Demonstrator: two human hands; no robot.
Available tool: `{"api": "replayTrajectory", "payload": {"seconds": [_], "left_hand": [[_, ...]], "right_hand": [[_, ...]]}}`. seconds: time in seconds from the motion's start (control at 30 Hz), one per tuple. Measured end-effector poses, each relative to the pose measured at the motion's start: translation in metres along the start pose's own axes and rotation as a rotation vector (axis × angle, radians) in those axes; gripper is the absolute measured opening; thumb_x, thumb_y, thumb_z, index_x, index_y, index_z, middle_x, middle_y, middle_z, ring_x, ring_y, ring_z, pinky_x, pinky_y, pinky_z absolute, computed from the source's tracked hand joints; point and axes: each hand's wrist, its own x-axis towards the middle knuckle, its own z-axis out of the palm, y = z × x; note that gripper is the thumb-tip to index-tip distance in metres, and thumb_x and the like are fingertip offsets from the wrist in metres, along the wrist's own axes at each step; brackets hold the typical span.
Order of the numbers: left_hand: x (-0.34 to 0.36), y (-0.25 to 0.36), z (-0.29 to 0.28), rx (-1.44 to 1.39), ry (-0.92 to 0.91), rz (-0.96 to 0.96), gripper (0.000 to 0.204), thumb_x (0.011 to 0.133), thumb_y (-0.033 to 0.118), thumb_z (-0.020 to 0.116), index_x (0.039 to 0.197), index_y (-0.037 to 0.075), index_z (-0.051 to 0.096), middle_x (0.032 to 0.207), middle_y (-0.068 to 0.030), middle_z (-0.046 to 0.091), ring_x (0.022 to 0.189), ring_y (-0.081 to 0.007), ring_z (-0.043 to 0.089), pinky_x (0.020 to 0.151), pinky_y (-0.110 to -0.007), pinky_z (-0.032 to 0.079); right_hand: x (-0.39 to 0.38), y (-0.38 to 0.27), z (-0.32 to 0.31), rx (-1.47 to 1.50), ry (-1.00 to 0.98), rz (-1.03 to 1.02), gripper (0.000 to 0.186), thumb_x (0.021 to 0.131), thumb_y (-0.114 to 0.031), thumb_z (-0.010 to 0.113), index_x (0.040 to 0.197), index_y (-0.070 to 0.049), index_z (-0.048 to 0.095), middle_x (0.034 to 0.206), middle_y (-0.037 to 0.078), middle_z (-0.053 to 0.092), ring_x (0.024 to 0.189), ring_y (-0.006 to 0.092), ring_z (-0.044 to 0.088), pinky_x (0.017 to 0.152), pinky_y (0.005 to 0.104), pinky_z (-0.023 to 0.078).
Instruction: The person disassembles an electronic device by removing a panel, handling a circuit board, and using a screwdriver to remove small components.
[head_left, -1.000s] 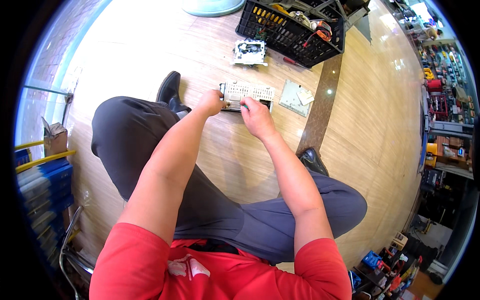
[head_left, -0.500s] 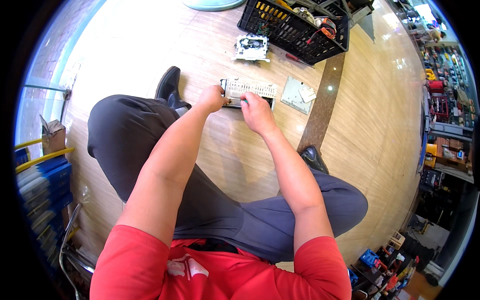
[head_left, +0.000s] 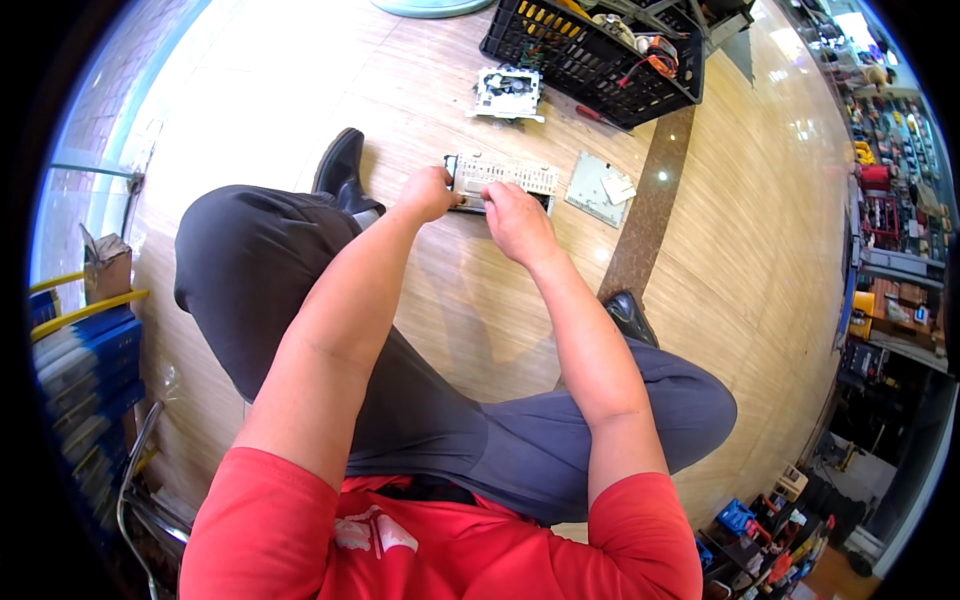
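Observation:
On the floor between my feet lies an oblong electronic unit with a pale, slotted face and a dark frame along its edges. Its left end is in the grip of my left hand, fingers closed around the corner. My right hand is over the near side of the unit with thumb and fingers pinched together; whatever is between them is too small and covered to name. Beyond the unit sits a silvery disc-drive-like mechanism. To its right is a flat metal plate with a small white piece on it.
A black plastic crate of tools and cables stands at the far side, with a red-handled screwdriver beside it. My shoes flank the work. Blue stacked cases are at left, and crowded shelves line the right.
The view has shifted slightly. A bit of green seen at my right fingertips before is now hidden. Both hands stay at the unit, nearly in the same places.

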Motion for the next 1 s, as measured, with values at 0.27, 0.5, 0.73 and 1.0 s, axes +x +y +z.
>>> {"api": "replayTrajectory", "payload": {"seconds": [0.27,0.5,0.73,1.0], "left_hand": [[0.000,0.004,-0.002,0.038,-0.034,-0.046,0.045,0.072,0.028,0.081,0.108,0.005,0.071,0.103,-0.0201,0.069,0.099,-0.0329,0.066,0.087,-0.040,0.052],[0.000,0.002,-0.001,0.061,0.003,-0.019,0.043,0.069,0.031,0.081,0.103,0.006,0.072,0.099,-0.0177,0.070,0.094,-0.0329,0.067,0.084,-0.041,0.053],[-0.004,0.013,-0.007,0.063,-0.048,-0.036,0.038,0.073,0.028,0.079,0.104,0.006,0.072,0.102,-0.0171,0.070,0.097,-0.0324,0.067,0.085,-0.041,0.052],[0.000,0.006,-0.004,0.058,-0.040,-0.029,0.039,0.071,0.029,0.081,0.102,0.006,0.072,0.097,-0.0175,0.071,0.092,-0.0322,0.067,0.082,-0.041,0.053]], "right_hand": [[0.002,-0.005,0.002,-0.069,-0.026,0.038,0.015,0.090,-0.013,0.058,0.103,-0.005,0.058,0.097,0.018,0.064,0.091,0.0361,0.063,0.078,0.0446,0.052],[0.006,-0.019,0.007,-0.150,-0.129,0.139,0.016,0.091,-0.014,0.057,0.105,-0.005,0.057,0.099,0.018,0.062,0.091,0.0369,0.062,0.079,0.0447,0.052],[0.002,-0.005,0.008,-0.067,0.083,-0.061,0.019,0.089,-0.012,0.055,0.107,-0.005,0.057,0.104,0.018,0.056,0.094,0.0349,0.062,0.083,0.0438,0.052],[0.001,-0.009,0.012,-0.107,0.111,-0.106,0.020,0.090,-0.010,0.051,0.109,-0.005,0.055,0.101,0.018,0.056,0.089,0.0357,0.063,0.078,0.0455,0.053]]}}
